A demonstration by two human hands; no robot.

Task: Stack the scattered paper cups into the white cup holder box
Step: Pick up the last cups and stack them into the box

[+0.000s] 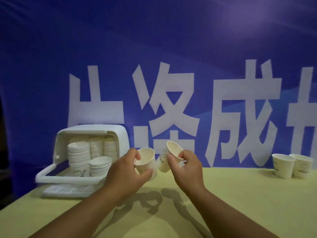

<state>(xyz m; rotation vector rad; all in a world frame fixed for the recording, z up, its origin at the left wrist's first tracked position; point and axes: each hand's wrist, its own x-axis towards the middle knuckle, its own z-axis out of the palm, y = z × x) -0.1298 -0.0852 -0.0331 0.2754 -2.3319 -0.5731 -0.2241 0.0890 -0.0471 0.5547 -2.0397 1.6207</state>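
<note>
Head cam: L grip grasps left cup; R grip grasps tilted cup, print "LLO" w/ smiley; banner reads 洛成.

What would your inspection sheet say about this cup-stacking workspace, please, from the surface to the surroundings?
Surface: yellow-green table, with shadows of both arms on it.
Job's things: white cup holder box open at left, cup stacks inside; two loose cups upright at far right.
Clutter: white ridged panel lying flat before the box.
Hands: left hand grips a first cup, mouth up; right hand holds a second cup, tilted.
Cables: nothing seen.
Surroundings: blue banner with large white characters behind the table.
</note>
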